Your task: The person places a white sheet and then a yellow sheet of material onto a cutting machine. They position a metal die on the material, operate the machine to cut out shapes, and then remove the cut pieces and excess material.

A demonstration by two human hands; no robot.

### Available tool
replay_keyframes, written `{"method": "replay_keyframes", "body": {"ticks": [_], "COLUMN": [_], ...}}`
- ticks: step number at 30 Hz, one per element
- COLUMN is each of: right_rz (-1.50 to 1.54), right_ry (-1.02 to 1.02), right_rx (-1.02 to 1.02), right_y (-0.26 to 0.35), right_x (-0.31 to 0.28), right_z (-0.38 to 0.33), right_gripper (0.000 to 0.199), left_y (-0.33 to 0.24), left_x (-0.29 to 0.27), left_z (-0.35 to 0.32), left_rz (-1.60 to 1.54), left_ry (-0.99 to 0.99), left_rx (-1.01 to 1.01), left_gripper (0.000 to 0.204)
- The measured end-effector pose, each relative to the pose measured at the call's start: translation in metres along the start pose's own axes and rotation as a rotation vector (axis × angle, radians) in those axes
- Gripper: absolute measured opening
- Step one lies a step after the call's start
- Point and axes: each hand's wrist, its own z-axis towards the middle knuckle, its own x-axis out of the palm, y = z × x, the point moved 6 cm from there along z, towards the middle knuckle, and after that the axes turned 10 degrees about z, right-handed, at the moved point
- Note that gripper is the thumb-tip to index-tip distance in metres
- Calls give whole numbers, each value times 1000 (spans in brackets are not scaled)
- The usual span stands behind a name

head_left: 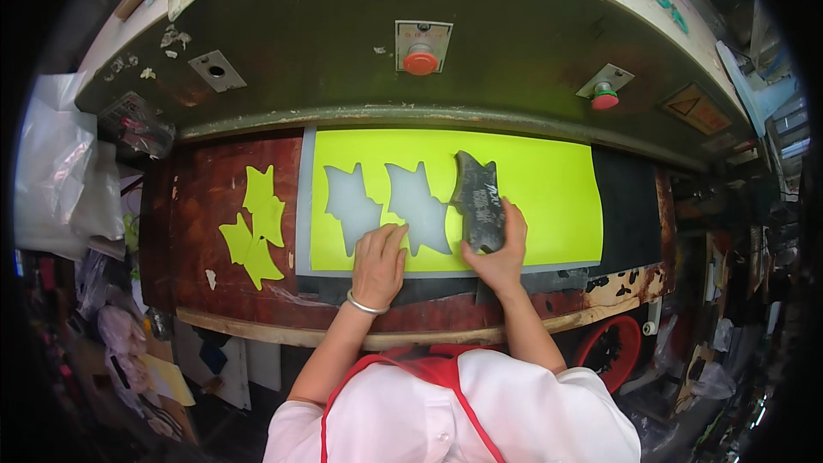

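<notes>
Cutting die (477, 197): dark shaped block, just R of frame centre, lying on the yellow sheet (549, 197).

L to R: clear plastic bag (60, 163) at far L. Then cut yellow pieces (264, 201), L of centre, lying against each other on the red-brown board (197, 206). Next, the sheet w/ two cut-outs side by side, grey backing (305, 189) showing thru. Left hand (380, 264), w/ metal bangle (366, 309), is palm-down at the sheet's lower part, by the cut-outs; fingers approx. together, tips on or by the strip b/w the holes. Can't tell if they pinch anything.

Die comes next, just beside the 2nd cut-out; can't tell if its L prong meets that edge. Long axis runs nearly top-to-btm of frame, upper end leaning slightly L. Two-pointed, hollowed end faces frame top; btm end partly behind the right hand (501, 249), which is clamped on the die's lower part, thumb at lower L, fingers along R side.

Far R: bare yellow, then black mat (626, 206); red bin (636, 350) lower R. Green machine body (300, 51) spans the top, w/ red button (420, 60) top centre.

Step, my read: placing the die for a 3rd cut. Next move prob. calls for squaring it close to the last hole, sheet kept flat, then both hands clear before any pressing.
</notes>
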Motion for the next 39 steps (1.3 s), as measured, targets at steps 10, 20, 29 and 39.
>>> {"method": "replay_keyframes", "body": {"ticks": [10,20,29,39], "right_rz": [1276,1347,-38,-251], "right_ry": [-493,-607,-211,-151], "right_rx": [362,179,19,-164], "right_y": [-20,-9,-51,-68], "right_x": [-138,-213,-161,-134], "right_z": [-75,-111,-38,-49], "right_gripper": [65,71,70,71], "left_y": [-6,-6,-36,-47], "left_x": [6,-5,70,90], "left_z": [-50,-39,-12,50], "left_rz": [50,-126,-911,-234], "left_ry": [34,21,73,278], "left_rx": [48,-59,-528,-596], "left_gripper": [39,28,36,35]}}
